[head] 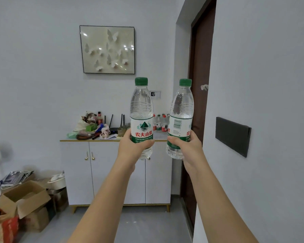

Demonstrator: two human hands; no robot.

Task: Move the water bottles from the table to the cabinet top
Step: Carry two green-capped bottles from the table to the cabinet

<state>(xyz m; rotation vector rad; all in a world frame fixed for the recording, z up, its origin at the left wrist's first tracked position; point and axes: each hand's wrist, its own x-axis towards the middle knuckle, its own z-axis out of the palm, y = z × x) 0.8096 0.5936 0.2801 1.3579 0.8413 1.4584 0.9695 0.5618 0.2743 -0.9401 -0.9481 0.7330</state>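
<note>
Up in front of the camera, two clear plastic water bottles with green caps are held upright in the air, one per hand, well short of the cabinet. Left hand wraps the left bottle low on its green-and-white label, fingers curled fully round it. Right hand grips the right bottle the same way, thumb across the label, barcode side facing the camera. Low grip keeps the bottles vertical and their bases free, likely for setting them straight down. Bottles close together, not touching.

Beyond them stands the white two-door cabinet with a wood-edged top against the wall. Right end of the top already has a small cluster of similar bottles, red and green caps, count hard to tell since the held bottles cover part of it. Left and middle of the top are crowded: bags and wrappers, black router with antennas. Free space looks to be at the front right, so that is probably the drop spot. Open cardboard box on the floor at left, dark door at right. Judged stage: mid-carry, placement not yet done.
</note>
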